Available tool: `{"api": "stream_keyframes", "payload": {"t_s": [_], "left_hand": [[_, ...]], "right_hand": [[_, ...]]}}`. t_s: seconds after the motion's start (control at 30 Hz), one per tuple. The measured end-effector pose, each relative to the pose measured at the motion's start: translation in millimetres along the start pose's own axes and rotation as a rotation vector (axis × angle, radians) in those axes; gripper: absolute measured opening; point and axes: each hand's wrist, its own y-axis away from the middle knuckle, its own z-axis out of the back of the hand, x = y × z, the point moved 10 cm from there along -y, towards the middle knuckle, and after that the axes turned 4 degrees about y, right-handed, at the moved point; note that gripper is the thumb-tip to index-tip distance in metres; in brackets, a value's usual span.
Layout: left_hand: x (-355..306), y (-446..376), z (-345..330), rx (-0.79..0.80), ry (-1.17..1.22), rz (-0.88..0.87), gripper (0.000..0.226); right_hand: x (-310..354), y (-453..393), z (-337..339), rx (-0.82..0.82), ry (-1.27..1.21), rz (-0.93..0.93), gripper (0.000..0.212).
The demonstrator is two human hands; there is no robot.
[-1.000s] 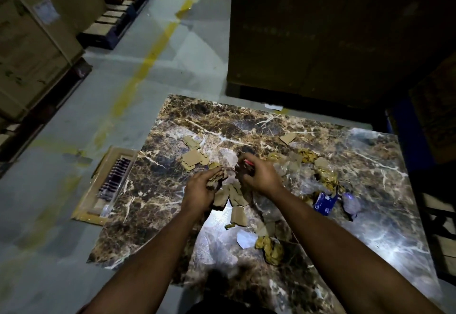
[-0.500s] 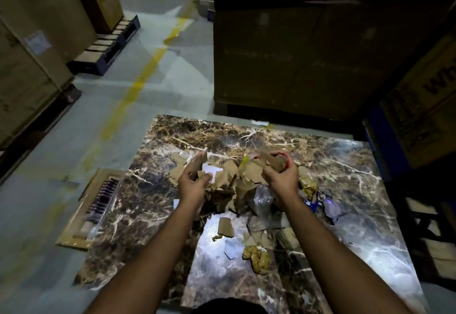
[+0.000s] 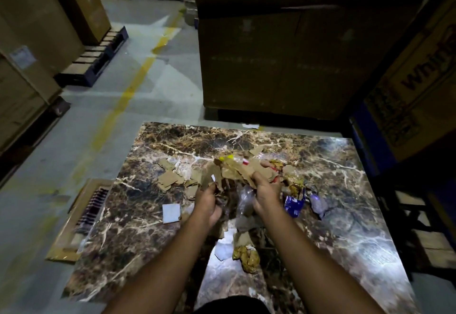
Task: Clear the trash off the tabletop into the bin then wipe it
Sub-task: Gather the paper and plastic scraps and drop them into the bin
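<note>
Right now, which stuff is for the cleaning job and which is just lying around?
For the job:
- left hand and right hand, both holding the cardboard scraps
- loose scraps
- white card
- blue wrapper
- gold wrapper
- tabletop

Just lying around:
- big boxes
- pallet
- floor tray

No bin shows.

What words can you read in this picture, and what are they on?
"Whirl", cut off by the picture edge: on the big cardboard box at the right.
Smaller print lower on that box: too blurred to read.
White label on the left carton: too blurred to read.
Blue wrapper on the table: print too small to read.
</note>
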Motion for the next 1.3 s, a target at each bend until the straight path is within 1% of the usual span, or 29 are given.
{"api": "stream_keyframes", "payload": {"t_s": [0.03, 0.07, 0.1, 0.17, 0.2, 0.27, 0.3, 0.33, 0.4, 0.47, 0.53, 0.6, 0.67, 0.7, 0.73, 0.83, 0.87, 0.9, 0.97, 1.0, 1.03, 1.1, 1.17, 1.23, 1.3], "left_hand": [[3, -3, -5, 0.027, 0.001, -0.017, 0.049], [5, -1, -12, 0.078, 0.018, -0.023, 0.053], [7, 1, -18, 0.117, 0.028, -0.024, 0.049], [8, 6, -21, 0.134, 0.015, -0.048, 0.037], [11, 6, -25, 0.163, 0.015, -0.042, 0.037], [20, 5, -31, 0.207, 0.017, -0.009, 0.05], [24, 4, -33, 0.216, 0.015, 0.011, 0.053], [25, 3, -33, 0.211, 0.01, 0.013, 0.053], [23, 2, -33, 0.184, 0.013, -0.009, 0.045], [21, 1, -35, 0.193, -0.019, -0.036, 0.042], [22, 2, -35, 0.192, -0.079, -0.031, 0.04], [24, 2, -33, 0.183, -0.112, -0.037, 0.04], [28, 0, -30, 0.164, -0.128, -0.043, 0.038], [30, 0, -28, 0.151, -0.136, -0.05, 0.039], [31, -2, -27, 0.144, -0.143, -0.067, 0.043], [34, -3, -27, 0.152, -0.206, -0.1, 0.082], [35, -2, -29, 0.157, -0.228, -0.109, 0.084], [34, 1, -32, 0.164, -0.247, -0.123, 0.076], [34, -5, -33, 0.167, -0.255, -0.148, 0.054], [35, -5, -36, 0.184, -0.255, -0.149, 0.047], [34, -6, -39, 0.208, -0.249, -0.152, 0.043], [33, -2, -47, 0.257, -0.254, -0.16, 0.037], [31, 3, -51, 0.266, -0.285, -0.18, 0.036], [30, 8, -53, 0.256, -0.298, -0.194, 0.045], [29, 13, -56, 0.248, -0.306, -0.206, 0.053]], "right_hand": [[1, 3, 2, -0.008, 0.091, 0.039, 0.057], [5, 7, 3, -0.013, 0.209, 0.102, 0.063], [11, 12, 2, -0.006, 0.324, 0.171, 0.063], [22, 18, -1, 0.013, 0.532, 0.318, 0.058], [28, 22, -4, 0.033, 0.624, 0.391, 0.053], [32, 29, -13, 0.107, 0.808, 0.532, 0.043], [32, 32, -17, 0.142, 0.894, 0.594, 0.043], [29, 34, -19, 0.17, 0.972, 0.629, 0.045], [21, 39, -24, 0.242, 1.107, 0.652, 0.05], [13, 40, -29, 0.31, 1.169, 0.659, 0.05], [9, 42, -32, 0.396, 1.116, 0.613, 0.047], [4, 44, -32, 0.484, 0.974, 0.509, 0.041], [-3, 45, -31, 0.528, 0.82, 0.384, 0.038], [-4, 43, -30, 0.525, 0.767, 0.358, 0.04], [-4, 42, -29, 0.52, 0.722, 0.35, 0.046], [3, 36, -27, 0.462, 0.603, 0.344, 0.065], [0, 33, -26, 0.451, 0.611, 0.302, 0.07], [-5, 30, -26, 0.46, 0.613, 0.235, 0.075], [-16, 20, -24, 0.48, 0.579, 0.108, 0.091], [-18, 18, -23, 0.488, 0.561, 0.057, 0.096], [-18, 19, -23, 0.489, 0.551, 0.033, 0.096], [-15, 21, -23, 0.498, 0.568, 0.01, 0.085], [-14, 22, -24, 0.511, 0.596, 0.01, 0.072], [-8, 25, -29, 0.537, 0.62, 0.077, 0.053], [4, 30, -31, 0.522, 0.672, 0.178, 0.031]]}}
